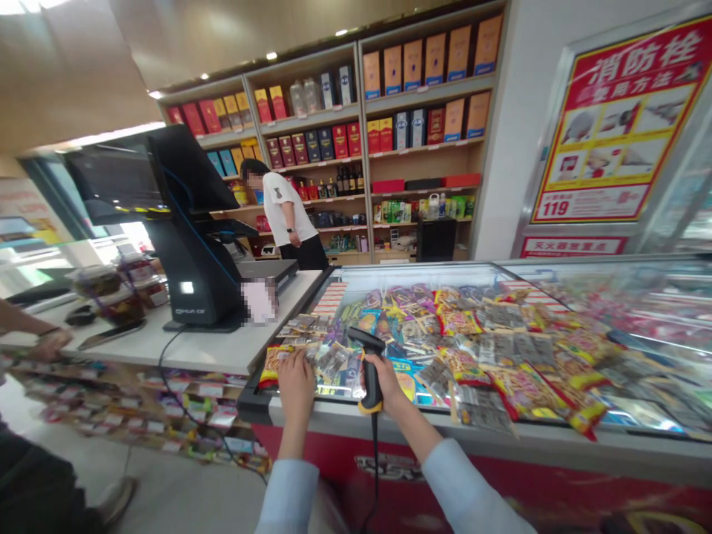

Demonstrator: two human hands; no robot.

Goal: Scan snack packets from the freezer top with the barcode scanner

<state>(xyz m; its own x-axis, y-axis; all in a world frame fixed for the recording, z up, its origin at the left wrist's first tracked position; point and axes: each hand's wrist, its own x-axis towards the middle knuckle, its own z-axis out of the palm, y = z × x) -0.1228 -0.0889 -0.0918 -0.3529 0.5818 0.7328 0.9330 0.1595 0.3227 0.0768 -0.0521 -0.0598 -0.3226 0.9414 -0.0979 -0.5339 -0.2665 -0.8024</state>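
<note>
Gripping a black and yellow plastic barcode scanner (366, 343) low in the middle of the frame, the right hand (386, 387) has its fingers clamped round the handle, the head tipped toward the colourful foil snack packets (461, 326) spread over the glass-topped freezer chest (500, 432). The scanner looks light and rigid, a hard shell that probably does not slip in a closed fist; the handle is the natural hold, and its thin black cable (374, 460), hanging straight down off the base, may tug a little when the scanner swings.

Just to the left, the left hand (297, 382) lies palm down with its fingers close together and flat on the packets, beside an orange packet (271, 365) at the chest's near corner; it grasps nothing. The packets look thin, soft and glossy, likely to slide on the glass, so an edge pinch would suit them best.

A black checkout terminal (194, 245) stands on the white counter (211, 348) at left.
</note>
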